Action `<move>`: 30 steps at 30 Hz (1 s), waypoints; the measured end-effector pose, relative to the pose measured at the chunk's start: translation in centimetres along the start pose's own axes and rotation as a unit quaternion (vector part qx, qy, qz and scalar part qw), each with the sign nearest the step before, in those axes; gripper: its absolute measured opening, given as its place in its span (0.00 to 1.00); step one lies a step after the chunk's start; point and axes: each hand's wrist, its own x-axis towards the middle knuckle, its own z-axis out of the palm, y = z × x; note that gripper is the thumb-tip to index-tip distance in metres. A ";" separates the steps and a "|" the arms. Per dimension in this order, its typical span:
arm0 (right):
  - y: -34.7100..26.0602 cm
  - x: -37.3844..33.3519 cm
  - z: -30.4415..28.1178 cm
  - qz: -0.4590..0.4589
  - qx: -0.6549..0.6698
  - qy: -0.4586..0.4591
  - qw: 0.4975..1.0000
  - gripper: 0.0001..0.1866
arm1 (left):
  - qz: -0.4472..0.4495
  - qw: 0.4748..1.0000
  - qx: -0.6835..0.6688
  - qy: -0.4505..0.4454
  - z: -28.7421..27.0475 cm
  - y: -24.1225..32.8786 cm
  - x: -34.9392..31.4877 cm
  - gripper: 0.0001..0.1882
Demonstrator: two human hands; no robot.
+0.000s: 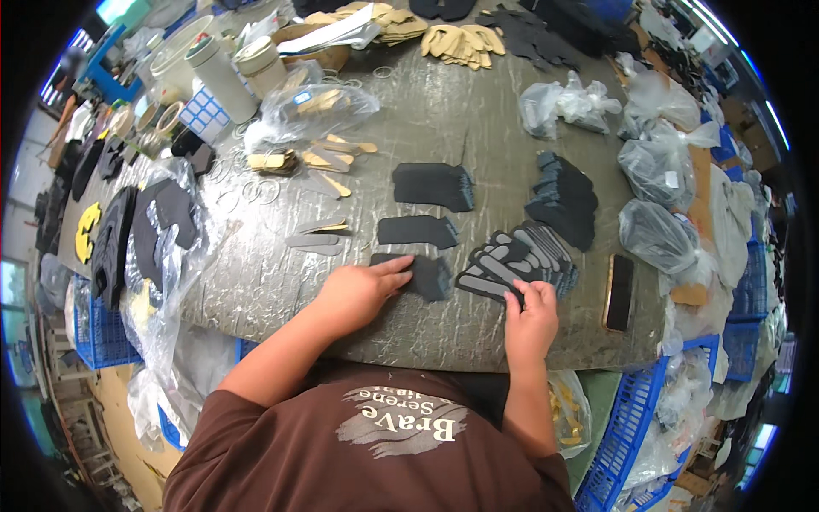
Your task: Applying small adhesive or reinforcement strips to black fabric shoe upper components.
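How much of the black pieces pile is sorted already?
Two neat dark stacks already sit above the hands, so some looks done. Right now the left hand presses flat on a third dark stack, while the right hand fingers the fanned grey-striped pieces. A jumbled dark heap and several tied plastic bags look untouched, so plenty seems left.

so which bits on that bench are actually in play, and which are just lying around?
In play:
- left hand flat on the nearest black cut-piece stack
- right hand at the fanned stack of grey-striped black pieces

Lying about:
- two more black stacks behind
- tall dark pile
- phone
- clear bags
- tan cut pieces
- rubber bands
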 end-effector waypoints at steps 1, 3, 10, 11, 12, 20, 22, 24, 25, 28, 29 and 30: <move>-0.2 -0.2 -0.2 -0.025 0.014 0.020 0.999 0.06 | -0.006 1.000 0.004 -0.023 -0.3 0.0 -0.5 0.15; -1.4 -0.9 -0.4 -0.088 0.062 0.011 0.994 0.05 | -0.015 0.998 -0.006 -0.056 -1.2 0.4 -1.7 0.23; -8.3 -2.9 1.8 -0.027 0.419 -0.316 0.851 0.04 | 0.115 0.984 -0.127 0.059 -0.7 4.0 -2.2 0.52; -8.3 -2.9 1.9 -0.028 0.419 -0.315 0.851 0.04 | 0.115 0.984 -0.126 0.060 -0.5 3.8 -2.2 0.52; -8.3 -2.8 1.9 -0.017 0.426 -0.331 0.842 0.04 | 0.124 0.981 -0.136 0.058 -0.3 3.6 -2.2 0.53; -8.6 -3.0 2.2 -0.030 0.368 -0.330 0.869 0.06 | 0.056 0.981 -0.184 0.011 0.4 3.1 -3.1 0.54; -8.1 -2.8 1.3 0.070 0.379 -0.365 0.848 0.04 | 0.080 0.967 -0.241 0.011 1.0 3.7 -2.1 0.53; -8.3 -3.5 2.5 0.111 0.542 -0.268 0.789 0.05 | 0.156 0.954 -0.253 0.031 1.5 4.0 -1.3 0.52; -7.0 -4.2 3.4 0.123 0.531 -0.294 0.785 0.05 | 0.174 0.952 -0.246 0.061 1.9 3.6 -1.5 0.51; -7.1 -3.5 2.2 0.049 0.422 -0.340 0.839 0.09 | 0.143 0.941 -0.292 0.090 2.0 2.9 -2.2 0.53; -7.6 -3.4 1.9 0.116 0.448 -0.348 0.815 0.07 | 0.143 0.942 -0.287 0.096 1.9 2.9 -2.3 0.53; -8.0 -3.2 1.8 0.182 0.471 -0.354 0.787 0.04 | 0.144 0.945 -0.279 0.089 1.8 2.8 -2.3 0.52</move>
